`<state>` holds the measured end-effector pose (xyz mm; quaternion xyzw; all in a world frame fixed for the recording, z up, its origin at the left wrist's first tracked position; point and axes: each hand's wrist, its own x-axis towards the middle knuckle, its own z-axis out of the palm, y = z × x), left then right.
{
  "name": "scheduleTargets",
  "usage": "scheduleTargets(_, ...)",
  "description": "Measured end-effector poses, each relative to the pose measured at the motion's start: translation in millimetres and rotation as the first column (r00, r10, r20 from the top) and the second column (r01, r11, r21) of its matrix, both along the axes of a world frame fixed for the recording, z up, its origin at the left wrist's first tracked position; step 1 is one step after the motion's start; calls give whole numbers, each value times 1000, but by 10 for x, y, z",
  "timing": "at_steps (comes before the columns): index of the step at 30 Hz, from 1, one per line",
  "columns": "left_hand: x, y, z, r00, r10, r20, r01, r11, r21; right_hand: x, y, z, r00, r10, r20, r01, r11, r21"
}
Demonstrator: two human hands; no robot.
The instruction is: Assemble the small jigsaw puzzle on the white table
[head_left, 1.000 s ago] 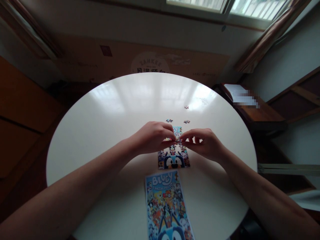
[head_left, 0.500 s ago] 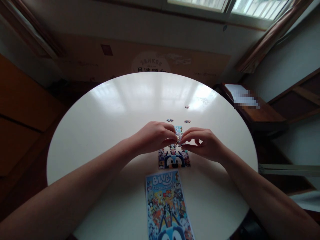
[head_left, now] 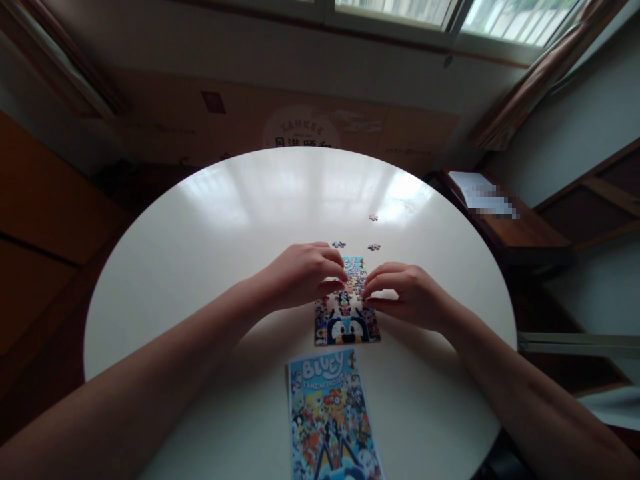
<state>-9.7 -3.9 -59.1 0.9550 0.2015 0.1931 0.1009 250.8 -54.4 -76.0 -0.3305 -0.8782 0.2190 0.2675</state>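
A partly joined jigsaw puzzle (head_left: 347, 328) lies on the white round table, its blue cartoon dog face at the near edge and white gaps showing in its middle. My left hand (head_left: 313, 273) is at the puzzle's left side, fingers curled over it and thumb a little apart. At the right side, my right hand (head_left: 403, 290) has thumb and fingertips close together on a small puzzle piece (head_left: 361, 297) by the edge; the fingers partly hide it. Just nearer to me lies a picture sheet (head_left: 330, 407) reading "Bluey".
Loose puzzle pieces lie beyond the puzzle: one left (head_left: 339, 245), one right (head_left: 374, 247) and one farther back (head_left: 373, 217). The table (head_left: 200, 267) has a curved edge. A wooden side table (head_left: 525, 230) with papers stands at the right, below a window (head_left: 520, 20).
My hands have drawn apart from their meeting point over the puzzle's middle, uncovering more of its upper part. The view has shifted slightly, so the sheet sits lower.
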Motion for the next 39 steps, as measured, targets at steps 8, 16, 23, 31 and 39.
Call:
scheduleTargets(8,-1,40,-53,998,-57,-18,55,996,-76,-88,-46,-9,995,-38,91,32,998,59)
scheduleTargets(16,-1,38,-27,998,-56,-28,51,990,-130,-94,-44,-37,994,-44,95,35,995,89)
scheduleTargets(23,-11,54,-41,998,-54,-36,48,989,-143,-111,-79,19,991,-41,130,20,987,157)
scheduleTargets(31,-7,41,-23,998,-54,-41,48,990,-136,-104,-89,47,988,-42,151,14,983,182)
scheduleTargets(39,-6,51,-36,998,-56,-28,52,990,-132,-87,-89,38,982,-35,187,3,986,170)
